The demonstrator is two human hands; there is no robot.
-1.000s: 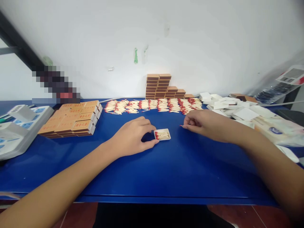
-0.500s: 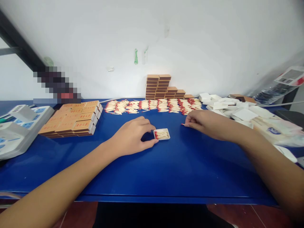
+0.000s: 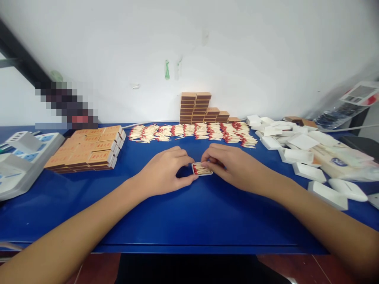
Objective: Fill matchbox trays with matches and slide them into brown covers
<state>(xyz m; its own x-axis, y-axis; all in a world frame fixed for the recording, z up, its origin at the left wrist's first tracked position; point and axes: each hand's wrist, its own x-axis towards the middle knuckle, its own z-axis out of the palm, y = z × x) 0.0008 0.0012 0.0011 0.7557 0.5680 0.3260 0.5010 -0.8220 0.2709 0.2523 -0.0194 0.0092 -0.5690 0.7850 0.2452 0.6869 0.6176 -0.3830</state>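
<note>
A small white matchbox tray (image 3: pixel 204 172) lies on the blue table, partly filled with red-tipped matches (image 3: pixel 199 169). My left hand (image 3: pixel 166 170) grips its left end between thumb and forefinger. Over the tray's right part, my right hand (image 3: pixel 227 163) has thumb and fingers pinched together at the matches. A match appears to be in that pinch, though the fingers mostly hide it. Behind both hands, loose matches (image 3: pixel 183 130) lie in a long row of small piles with red heads.
Orange matchboxes (image 3: pixel 79 148) are stacked at left, beside a white power strip (image 3: pixel 44 154). More matchboxes (image 3: pixel 195 108) stand stacked against the wall. At right are several empty white trays (image 3: pixel 297 156), a tissue pack (image 3: pixel 337 159) and a white computer mouse (image 3: pixel 348 190).
My right hand has moved left from beside the match piles to the tray, bringing a red-tipped match. My left hand stays on the tray. The view has shifted slightly.
</note>
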